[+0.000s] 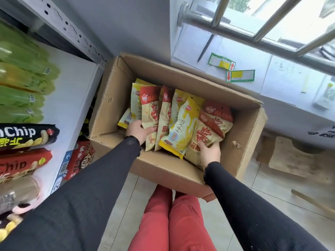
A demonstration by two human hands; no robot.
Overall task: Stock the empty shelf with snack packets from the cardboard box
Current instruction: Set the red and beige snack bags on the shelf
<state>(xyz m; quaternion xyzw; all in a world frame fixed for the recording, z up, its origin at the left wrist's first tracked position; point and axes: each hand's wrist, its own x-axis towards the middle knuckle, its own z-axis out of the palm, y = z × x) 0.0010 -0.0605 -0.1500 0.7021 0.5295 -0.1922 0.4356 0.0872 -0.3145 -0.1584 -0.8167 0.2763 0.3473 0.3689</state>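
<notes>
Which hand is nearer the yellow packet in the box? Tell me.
Right. The right hand grips the red packet right beside the yellow packet, near its lower corner. The left hand holds packets further left, with other packets between it and the yellow one.

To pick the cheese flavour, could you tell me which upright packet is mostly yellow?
The yellow packet in the middle, between the red-topped packets, blue circle near its bottom.

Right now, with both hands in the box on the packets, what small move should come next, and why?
Probably lift the row of packets straight up out of the cardboard box: the left hand and right hand already press it from both ends.
</notes>
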